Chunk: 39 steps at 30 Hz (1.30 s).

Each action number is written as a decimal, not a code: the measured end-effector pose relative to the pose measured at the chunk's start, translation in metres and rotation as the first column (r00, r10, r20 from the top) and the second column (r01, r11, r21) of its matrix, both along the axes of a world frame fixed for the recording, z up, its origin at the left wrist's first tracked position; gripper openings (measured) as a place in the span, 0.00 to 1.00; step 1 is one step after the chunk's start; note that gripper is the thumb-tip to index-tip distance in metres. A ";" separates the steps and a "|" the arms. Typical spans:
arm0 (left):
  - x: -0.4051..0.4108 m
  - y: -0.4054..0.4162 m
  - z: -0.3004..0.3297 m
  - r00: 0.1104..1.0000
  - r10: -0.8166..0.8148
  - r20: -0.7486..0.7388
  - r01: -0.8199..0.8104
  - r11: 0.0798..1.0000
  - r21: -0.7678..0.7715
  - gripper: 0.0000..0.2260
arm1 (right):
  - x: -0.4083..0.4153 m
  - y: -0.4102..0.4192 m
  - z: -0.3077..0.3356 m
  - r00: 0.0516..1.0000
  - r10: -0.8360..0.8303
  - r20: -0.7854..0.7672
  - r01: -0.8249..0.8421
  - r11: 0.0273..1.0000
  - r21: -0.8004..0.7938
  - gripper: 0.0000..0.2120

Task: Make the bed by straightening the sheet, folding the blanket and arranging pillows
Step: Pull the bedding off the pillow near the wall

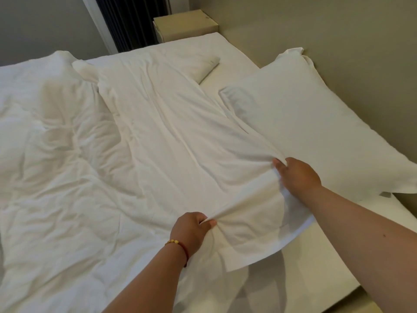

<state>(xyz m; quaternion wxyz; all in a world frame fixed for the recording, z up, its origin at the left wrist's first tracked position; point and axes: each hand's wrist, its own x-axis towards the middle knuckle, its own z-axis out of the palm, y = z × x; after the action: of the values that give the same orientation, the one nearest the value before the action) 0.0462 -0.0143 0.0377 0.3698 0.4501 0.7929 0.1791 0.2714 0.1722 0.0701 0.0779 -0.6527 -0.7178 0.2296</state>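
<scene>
Left hand (pixel 191 227) pinching a bunched fold of the white sheet (pixel 180 136), right hand (pixel 295 175) gripping the same sheet beside the pillow (pixel 311 123) — sheet rumpled across the mattress (pixel 327 251), crumpled blanket (pixel 52 136) at left, bedside box (pixel 187 24) beyond.

Two pillows lay on the bed: one large pillow (pixel 316 123) by the wall and a second pillow (pixel 203 66) half under the single white blanket (pixel 67 166). Two hands, left (pixel 191 229) and right (pixel 297 175), one bracelet (pixel 178 245) and one bedside cabinet (pixel 185 26) were visible.
</scene>
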 end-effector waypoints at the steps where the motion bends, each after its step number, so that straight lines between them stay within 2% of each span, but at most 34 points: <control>1: 0.004 -0.005 0.005 1.000 -0.013 0.007 0.013 1.000 0.001 0.21 | 0.006 -0.006 0.005 1.000 -0.002 0.015 0.002 1.000 0.011 0.22; 7: 0.050 -0.041 0.026 0.989 -0.136 0.052 0.135 0.991 0.019 0.21 | 0.060 -0.046 0.024 0.996 -0.057 0.070 0.056 0.998 0.017 0.22; 10: 0.080 -0.062 0.029 0.969 -0.215 0.121 0.217 0.976 -0.001 0.20 | 0.102 -0.075 0.024 0.988 -0.123 0.090 0.123 0.992 0.002 0.24; 14: 0.104 -0.076 0.017 0.924 -0.359 0.132 0.374 0.921 -0.109 0.16 | 0.135 -0.110 0.006 0.976 -0.177 0.125 0.187 0.980 -0.073 0.26; 16: 0.101 -0.072 0.012 0.919 -0.368 0.142 0.386 0.913 -0.133 0.11 | 0.131 -0.119 -0.005 0.977 -0.152 0.147 0.170 0.978 -0.119 0.26; 18: 0.090 -0.060 0.013 0.934 -0.342 0.109 0.352 0.931 -0.099 0.10 | 0.120 -0.121 -0.015 0.973 -0.092 0.213 0.128 0.978 -0.162 0.24; 20: 0.076 -0.041 0.019 0.950 -0.311 0.025 0.312 0.949 -0.039 0.16 | 0.109 -0.117 -0.026 0.953 -0.014 0.303 0.078 0.977 -0.200 0.23; 22: 0.061 -0.016 0.028 0.965 -0.261 -0.015 0.261 0.965 0.016 0.18 | 0.101 -0.104 -0.036 0.944 0.009 0.329 0.080 0.963 -0.256 0.24; 25: 0.040 0.029 0.031 0.985 -0.172 -0.025 0.172 0.985 0.031 0.17 | 0.083 -0.072 -0.042 0.978 -0.066 0.200 0.134 0.928 -0.348 0.33; 28: 0.026 0.082 0.025 0.998 -0.061 -0.030 0.062 0.998 0.028 0.20 | 0.055 -0.031 -0.046 0.992 -0.080 0.092 0.109 0.924 -0.365 0.35; 31: 0.018 0.135 0.017 1.000 0.005 -0.026 -0.004 1.000 0.028 0.21 | 0.024 0.009 -0.056 0.994 -0.064 0.086 0.091 0.921 -0.379 0.35; 35: 0.015 0.193 0.001 0.995 0.095 -0.013 -0.095 0.996 0.001 0.20 | -0.012 0.046 -0.073 0.987 0.009 0.161 0.034 0.964 -0.264 0.34; 39: 0.013 0.238 -0.021 0.991 0.118 -0.065 -0.120 0.993 -0.022 0.22 | -0.038 0.066 -0.106 0.993 -0.115 0.011 0.109 0.904 -0.414 0.38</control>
<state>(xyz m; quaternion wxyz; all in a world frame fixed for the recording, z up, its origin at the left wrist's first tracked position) 0.0594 0.2237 0.0167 0.3388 0.4027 0.8319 0.1760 0.2329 0.2381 -0.0356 -0.0441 -0.6931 -0.6135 0.3759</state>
